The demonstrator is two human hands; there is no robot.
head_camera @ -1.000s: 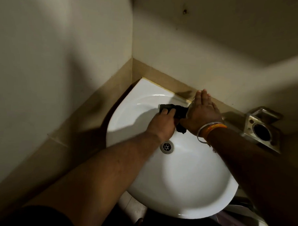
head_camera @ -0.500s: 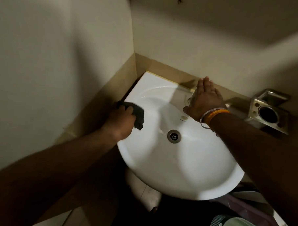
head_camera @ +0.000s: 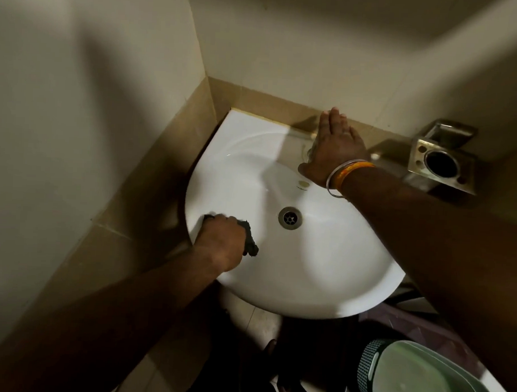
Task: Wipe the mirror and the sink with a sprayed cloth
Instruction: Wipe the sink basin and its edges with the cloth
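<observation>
Filling the corner where two pale walls [head_camera: 77, 114] meet, a white corner sink [head_camera: 337, 267] sits against a band of tan tile [head_camera: 264, 102], its rounded front edge curving toward the camera. Both bare forearms reach in from below. The left hand [head_camera: 219, 247] presses down on the basin's left rim, its fingers [head_camera: 220, 221] curled closed and gripping a dark cloth [head_camera: 250, 243]; the cloth is bunched under the palm, and a crumpled end sticks out on the bowl side, touching the white inner slope. The right hand [head_camera: 333, 148] lies at the back of the sink, fingers held straight and together, open and holding nothing, tips reaching the tile behind the ledge. Something shiny shows just under that palm, too hidden to name. On the right wrist sit a silver bangle [head_camera: 330, 181] and an orange band [head_camera: 345, 176] side by side. A steel wall holder [head_camera: 442, 164] with a round opening is fixed to the wall right of the sink, well apart from the cloth. Below the basin, at the lower right, a green plastic container [head_camera: 415, 380] with a ribbed rim is partly in view. A metal drain [head_camera: 290, 217] sits at the bowl's centre, between the two hands, and a small overflow hole [head_camera: 304, 184] lies just beside the right thumb.
</observation>
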